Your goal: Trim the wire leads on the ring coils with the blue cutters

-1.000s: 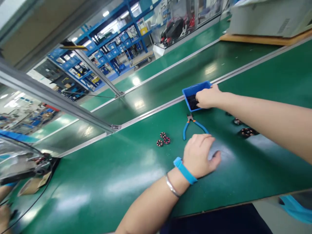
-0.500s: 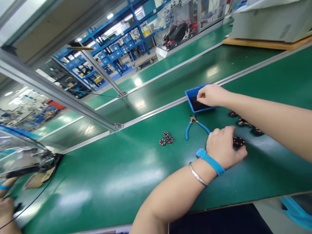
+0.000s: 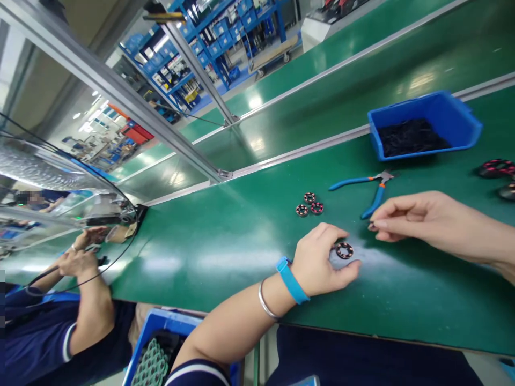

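A black ring-shaped part with copper-coloured spots (image 3: 345,250) lies on the green table between the spread thumb and index finger of my left hand (image 3: 319,260). That hand looks open around the ring; its other fingers are partly hidden. To the right, my right hand (image 3: 416,220) is closed in a pinch on a small dark piece (image 3: 372,226), too small to name. Just behind the pinch lie cutting pliers with blue handles (image 3: 376,201), their jaws pointing away. Three similar rings (image 3: 309,203) sit together beyond my left hand.
A blue bin (image 3: 466,128) of thin black pieces stands behind the pliers. More rings (image 3: 497,168) lie at the right edge. A metal frame post (image 3: 161,126) rises at the left, and a co-worker's hands (image 3: 82,257) are farther left. A blue crate (image 3: 156,321) sits below the table edge.
My right hand has come out of the blue bin with a small piece in its pinch. My left hand has moved left, away from the other rings, with one ring. The view has shifted.
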`<action>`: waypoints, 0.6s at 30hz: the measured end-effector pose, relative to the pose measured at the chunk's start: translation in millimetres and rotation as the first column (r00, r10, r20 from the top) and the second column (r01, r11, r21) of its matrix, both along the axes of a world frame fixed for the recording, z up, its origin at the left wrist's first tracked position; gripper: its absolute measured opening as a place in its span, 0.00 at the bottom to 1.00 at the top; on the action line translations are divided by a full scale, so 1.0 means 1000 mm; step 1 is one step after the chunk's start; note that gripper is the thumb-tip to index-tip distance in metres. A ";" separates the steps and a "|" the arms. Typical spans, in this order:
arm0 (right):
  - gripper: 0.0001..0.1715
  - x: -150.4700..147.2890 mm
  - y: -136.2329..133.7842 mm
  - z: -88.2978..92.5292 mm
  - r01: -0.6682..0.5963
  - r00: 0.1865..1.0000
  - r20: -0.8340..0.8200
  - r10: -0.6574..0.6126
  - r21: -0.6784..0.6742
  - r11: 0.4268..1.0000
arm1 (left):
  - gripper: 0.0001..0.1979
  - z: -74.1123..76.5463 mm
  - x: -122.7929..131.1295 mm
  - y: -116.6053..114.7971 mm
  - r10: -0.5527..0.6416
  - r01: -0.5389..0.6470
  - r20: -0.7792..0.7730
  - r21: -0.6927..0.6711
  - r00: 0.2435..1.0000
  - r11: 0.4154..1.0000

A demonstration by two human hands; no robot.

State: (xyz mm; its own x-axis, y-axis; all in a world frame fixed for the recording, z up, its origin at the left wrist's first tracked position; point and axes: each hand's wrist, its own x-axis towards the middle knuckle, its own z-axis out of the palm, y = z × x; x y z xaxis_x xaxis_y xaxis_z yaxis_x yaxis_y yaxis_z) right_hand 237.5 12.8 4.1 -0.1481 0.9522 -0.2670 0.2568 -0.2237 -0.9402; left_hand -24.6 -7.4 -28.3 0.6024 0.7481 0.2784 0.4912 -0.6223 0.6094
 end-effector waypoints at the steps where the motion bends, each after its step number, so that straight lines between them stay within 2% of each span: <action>1: 0.46 -0.004 -0.004 -0.003 -0.043 0.999 0.000 0.043 -0.027 0.999 | 0.18 0.001 0.000 0.001 -0.019 0.019 0.004 -0.010 1.000 1.000; 5: 0.39 -0.010 -0.012 -0.010 -0.144 0.989 0.034 0.147 -0.071 0.987 | 0.09 0.006 0.005 0.006 -0.039 0.035 -0.053 -0.064 0.998 0.997; 12: 0.32 -0.012 -0.012 -0.016 -0.213 0.973 0.081 0.217 -0.056 0.975 | 0.10 0.010 0.007 0.004 -0.037 0.025 -0.111 -0.105 0.993 0.994; 18: 0.28 -0.011 -0.011 -0.019 -0.218 0.971 0.097 0.221 -0.041 0.975 | 0.09 0.013 0.007 0.005 -0.053 0.041 -0.117 -0.109 0.992 0.993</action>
